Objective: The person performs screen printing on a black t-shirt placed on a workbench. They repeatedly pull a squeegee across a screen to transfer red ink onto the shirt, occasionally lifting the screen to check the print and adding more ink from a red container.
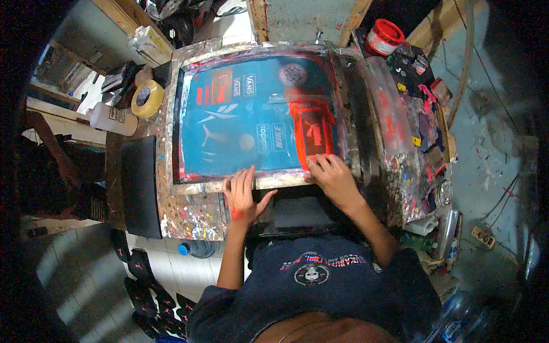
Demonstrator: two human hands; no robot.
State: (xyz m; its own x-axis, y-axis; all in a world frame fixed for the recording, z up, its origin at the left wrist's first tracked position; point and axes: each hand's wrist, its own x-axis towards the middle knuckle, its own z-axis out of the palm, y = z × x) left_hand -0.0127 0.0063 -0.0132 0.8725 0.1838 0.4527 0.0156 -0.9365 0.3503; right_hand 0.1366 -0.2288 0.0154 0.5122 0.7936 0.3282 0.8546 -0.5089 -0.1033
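A blue-green mesh in a screen printing frame lies on a paint-spattered table. Its mesh bears several pale logo stencils. Wet red ink rings a small dark stencil at the mesh's right side. My left hand rests on the near rim, fingers stretched forward over it and thumb apart. At the same rim, farther right and just below the red ink, my right hand has its fingers bent over the wood, closed on it. Under the near edge shows a black surface, partly hidden by the frame.
A roll of yellowish tape and a white bottle stand at left, beyond a black board. A red ink tub sits far right, above a stained translucent sheet. Black printed pieces lie on the floor.
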